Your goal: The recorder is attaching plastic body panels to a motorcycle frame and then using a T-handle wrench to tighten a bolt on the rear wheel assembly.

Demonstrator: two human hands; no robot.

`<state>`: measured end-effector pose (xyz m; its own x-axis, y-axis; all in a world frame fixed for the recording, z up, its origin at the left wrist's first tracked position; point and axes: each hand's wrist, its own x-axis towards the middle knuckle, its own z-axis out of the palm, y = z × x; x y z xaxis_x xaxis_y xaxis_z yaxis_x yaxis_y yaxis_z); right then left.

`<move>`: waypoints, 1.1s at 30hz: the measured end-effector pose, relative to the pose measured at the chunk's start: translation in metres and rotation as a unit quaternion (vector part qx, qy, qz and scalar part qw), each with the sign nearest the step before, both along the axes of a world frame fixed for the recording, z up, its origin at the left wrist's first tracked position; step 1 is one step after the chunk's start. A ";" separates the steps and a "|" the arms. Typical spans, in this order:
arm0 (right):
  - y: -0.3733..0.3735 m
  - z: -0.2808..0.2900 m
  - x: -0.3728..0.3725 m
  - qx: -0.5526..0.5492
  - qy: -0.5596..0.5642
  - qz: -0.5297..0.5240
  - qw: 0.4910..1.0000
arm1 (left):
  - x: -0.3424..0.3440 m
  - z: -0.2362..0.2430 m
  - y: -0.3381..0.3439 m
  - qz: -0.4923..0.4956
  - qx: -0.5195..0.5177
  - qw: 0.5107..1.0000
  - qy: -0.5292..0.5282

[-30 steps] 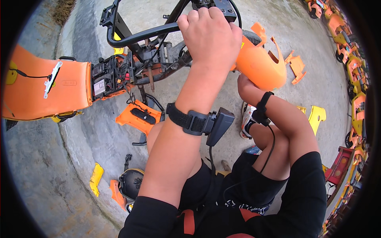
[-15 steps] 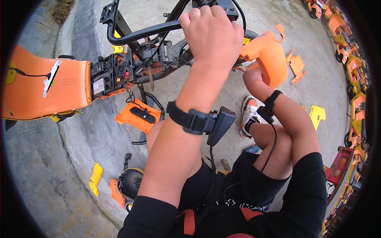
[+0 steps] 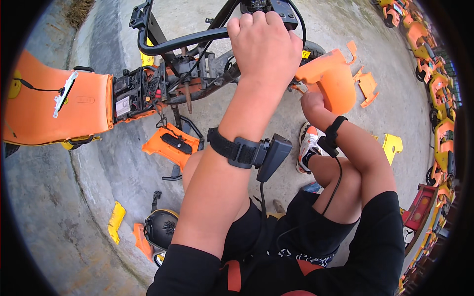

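A partly stripped electric scooter with a bare black tube frame [image 3: 192, 38] stands in front of me. My left hand [image 3: 266, 47] is closed over the frame's top end, its fingers wrapped round the far side. Farther right and lower, my right hand [image 3: 313, 104] is curled shut against an orange mudguard-shaped panel [image 3: 338, 88] by the front wheel [image 3: 314, 48]. Its fingertips are hidden, so what they pinch does not show. A small silvery piece [image 3: 299, 88] sticks out just beside that hand.
An orange body cover [image 3: 59, 103] spans the scooter's left end. Loose on the concrete lie an orange panel [image 3: 165, 143], a cracked orange piece [image 3: 366, 88], yellow pieces [image 3: 116, 222] [image 3: 392, 147] and a black helmet [image 3: 162, 229]. Several parked orange scooters [image 3: 442, 93] line the right side.
My right hand has shifted slightly left and down against the orange panel. The panel sits a little lower, showing more of the wheel. My left hand keeps its hold on the frame.
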<state>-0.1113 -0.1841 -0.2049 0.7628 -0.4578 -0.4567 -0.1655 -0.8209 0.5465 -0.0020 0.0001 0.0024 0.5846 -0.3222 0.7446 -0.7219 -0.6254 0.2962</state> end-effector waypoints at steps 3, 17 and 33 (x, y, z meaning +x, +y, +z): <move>0.013 0.002 0.002 -0.037 0.017 0.033 0.999 | 0.001 -0.001 -0.003 0.011 0.001 1.000 -0.008; -0.002 0.014 0.003 0.006 0.000 0.017 1.000 | 0.003 -0.004 -0.006 0.005 -0.009 1.000 -0.001; 0.009 0.008 0.003 -0.012 0.010 0.026 1.000 | 0.001 -0.003 -0.003 0.011 -0.001 1.000 -0.017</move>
